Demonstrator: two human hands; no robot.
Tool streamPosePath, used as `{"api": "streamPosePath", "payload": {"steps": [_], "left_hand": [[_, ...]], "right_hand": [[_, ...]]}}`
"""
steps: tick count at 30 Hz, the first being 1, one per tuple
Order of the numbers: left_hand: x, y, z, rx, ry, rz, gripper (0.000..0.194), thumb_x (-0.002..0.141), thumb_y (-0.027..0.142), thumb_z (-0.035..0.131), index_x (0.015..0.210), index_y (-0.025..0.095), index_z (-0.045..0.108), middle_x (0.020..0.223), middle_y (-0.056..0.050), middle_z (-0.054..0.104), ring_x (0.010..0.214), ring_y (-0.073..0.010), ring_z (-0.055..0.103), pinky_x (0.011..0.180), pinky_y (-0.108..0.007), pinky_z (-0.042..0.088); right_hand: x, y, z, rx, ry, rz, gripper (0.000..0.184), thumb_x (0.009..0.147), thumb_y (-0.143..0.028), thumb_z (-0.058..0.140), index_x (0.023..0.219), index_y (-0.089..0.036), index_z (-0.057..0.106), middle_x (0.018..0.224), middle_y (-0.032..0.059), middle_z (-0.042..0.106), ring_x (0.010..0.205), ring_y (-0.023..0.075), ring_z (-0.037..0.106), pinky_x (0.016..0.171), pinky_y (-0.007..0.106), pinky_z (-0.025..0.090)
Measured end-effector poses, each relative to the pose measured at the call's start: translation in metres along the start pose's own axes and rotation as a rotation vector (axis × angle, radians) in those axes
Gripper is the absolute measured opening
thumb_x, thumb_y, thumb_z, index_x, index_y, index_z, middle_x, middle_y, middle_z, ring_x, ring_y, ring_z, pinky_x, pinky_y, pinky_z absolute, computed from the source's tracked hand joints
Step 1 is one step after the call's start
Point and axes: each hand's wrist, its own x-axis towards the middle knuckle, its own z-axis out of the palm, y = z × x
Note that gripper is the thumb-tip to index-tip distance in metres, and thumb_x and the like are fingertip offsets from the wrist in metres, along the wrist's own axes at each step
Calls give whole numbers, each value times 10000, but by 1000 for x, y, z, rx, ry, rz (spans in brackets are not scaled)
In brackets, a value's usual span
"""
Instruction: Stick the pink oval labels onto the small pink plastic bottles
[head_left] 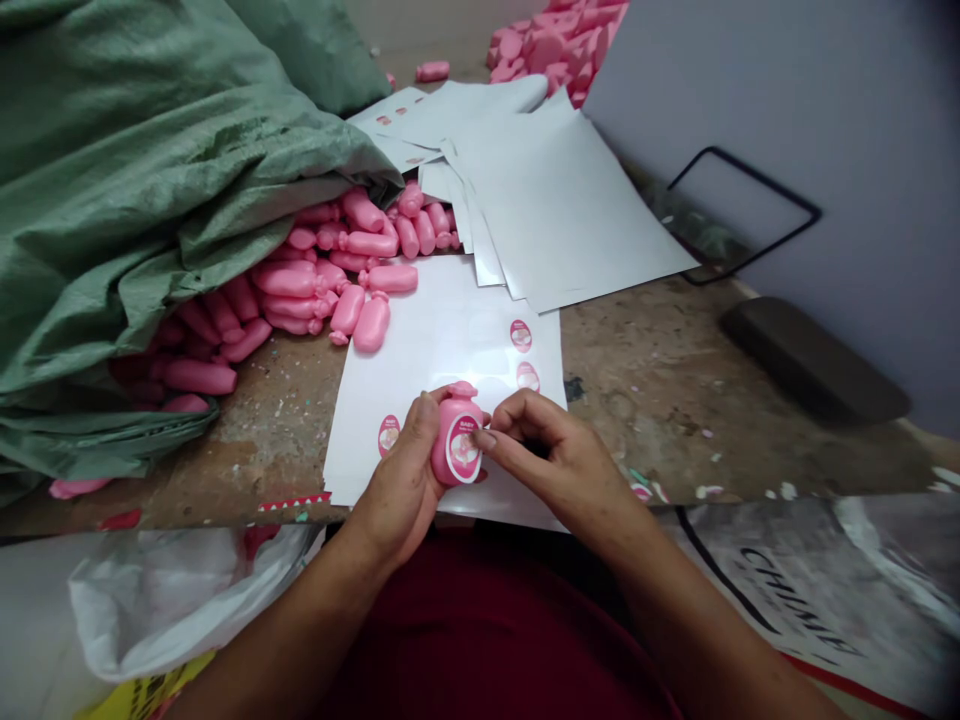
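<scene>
Two bare hands meet at a pink bottle (454, 408) above the near part of a label sheet (442, 310). The left hand (409, 465) is wrapped around the bottle, neck pointing away from the wearer; the right hand (559, 445) brings thumb and fingertip to the right edge of the oval label (465, 450) on its front, though whether they pinch or merely press cannot be told. Good practice would probably be to keep the bottle steady, align the oval with the neck, and smooth outward from the centre, lest creases or bubbles form.
</scene>
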Motion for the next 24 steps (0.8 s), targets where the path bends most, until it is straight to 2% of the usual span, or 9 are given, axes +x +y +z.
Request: {"api": "streamPosePath", "payload": {"steps": [8, 13, 16, 18, 22, 24], "left_hand": [[2, -1, -1, 5, -4, 9, 422, 942, 568, 521, 1172, 227, 614, 1109, -66, 647, 1030, -187, 621, 841, -287, 512], [0, 0, 2, 36, 14, 8, 343, 887, 427, 678, 1165, 237, 613, 1067, -30, 633, 955, -136, 602, 808, -241, 485], [-1, -1, 4, 59, 32, 15, 399, 837, 368, 742, 1187, 237, 602, 1126, -31, 627, 990, -136, 592, 827, -235, 472], [-1, -1, 5, 83, 47, 39, 430, 821, 371, 755, 1194, 228, 597, 1152, -43, 631, 1013, -148, 594, 834, -241, 478], [-1, 0, 6, 146, 90, 86, 461, 821, 406, 745, 1207, 213, 585, 1144, -73, 642, 940, -162, 619, 732, -252, 513], [-2, 0, 5, 168, 86, 98, 450, 840, 414, 723, 1217, 210, 582, 1153, -85, 643, 929, -168, 632, 714, -255, 520]], "right_hand": [[1, 4, -1, -66, 12, 5, 217, 839, -406, 645, 777, -225, 541, 694, -34, 569, 645, 130, 504, 624, 286, 390], [1, 2, -2, -111, 14, 0, 214, 841, -410, 625, 774, -226, 538, 699, -31, 559, 648, 132, 496, 624, 281, 388], [0, -1, -3, -172, 10, -14, 215, 853, -420, 608, 782, -225, 551, 688, -28, 567, 636, 135, 505, 610, 278, 378], [-1, -1, -4, -253, 26, -79, 205, 873, -415, 595, 798, -225, 572, 686, -24, 590, 626, 139, 518, 615, 284, 369], [-4, 2, -10, -507, 234, -281, 175, 909, -375, 568, 896, -225, 658, 761, 15, 690, 621, 157, 530, 706, 346, 359], [-4, 2, -13, -506, 309, -271, 200, 913, -383, 569, 968, -225, 679, 760, 23, 692, 617, 163, 532, 713, 356, 367]]}}
